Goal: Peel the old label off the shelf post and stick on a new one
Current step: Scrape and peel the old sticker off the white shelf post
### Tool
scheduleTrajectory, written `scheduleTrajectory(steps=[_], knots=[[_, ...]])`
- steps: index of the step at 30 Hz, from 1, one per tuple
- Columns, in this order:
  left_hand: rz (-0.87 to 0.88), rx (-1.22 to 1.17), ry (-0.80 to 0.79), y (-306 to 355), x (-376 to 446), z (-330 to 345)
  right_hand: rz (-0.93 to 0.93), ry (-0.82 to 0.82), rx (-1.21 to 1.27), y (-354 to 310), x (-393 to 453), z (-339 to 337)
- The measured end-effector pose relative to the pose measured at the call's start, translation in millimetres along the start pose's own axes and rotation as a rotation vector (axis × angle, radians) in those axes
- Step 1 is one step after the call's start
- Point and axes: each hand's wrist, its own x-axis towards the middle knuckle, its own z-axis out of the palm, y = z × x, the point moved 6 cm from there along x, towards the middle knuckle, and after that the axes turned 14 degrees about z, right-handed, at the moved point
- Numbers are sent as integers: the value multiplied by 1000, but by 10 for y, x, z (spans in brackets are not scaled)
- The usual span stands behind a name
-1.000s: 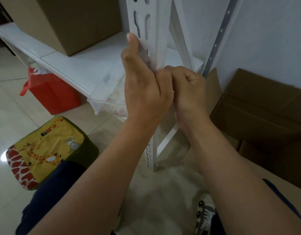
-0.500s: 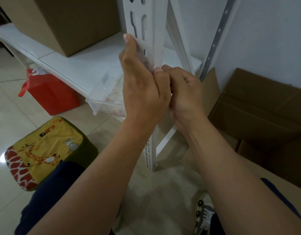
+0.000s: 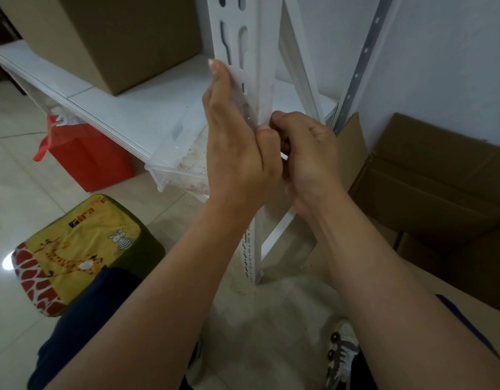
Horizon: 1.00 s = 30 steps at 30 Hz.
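Note:
A white slotted shelf post (image 3: 264, 46) stands upright in the middle. My left hand (image 3: 234, 142) lies flat against its left face, fingers stretched upward, pressing a pale strip of label (image 3: 243, 99) onto the metal. My right hand (image 3: 308, 156) is curled against the post's right edge just below, fingertips pinched at the label's lower end, where a small white sliver (image 3: 284, 156) pokes out. Most of the label is hidden behind my left hand, so I cannot tell if it is the old one or the new one.
A white shelf board (image 3: 136, 108) carries a cardboard box (image 3: 124, 38) and a clear plastic bin (image 3: 178, 164). A red bag (image 3: 88, 156) and a giraffe-print stool (image 3: 82, 249) sit on the tiled floor at left. Flattened cardboard boxes (image 3: 440, 187) lean at right.
Both hands stay at the same spot on the post. My right hand's fingers have shifted slightly at the label's lower end; the view has drifted a little.

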Motion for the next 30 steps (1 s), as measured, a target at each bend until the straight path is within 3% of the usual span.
scheduleTrajectory(steps=[12,30], knots=[[-66,-20,37,0,28,19,-9,2,-23,-6,-3,3],[-1,10,6,30,2,-38,-29,-22,-16,26,-18,-23]])
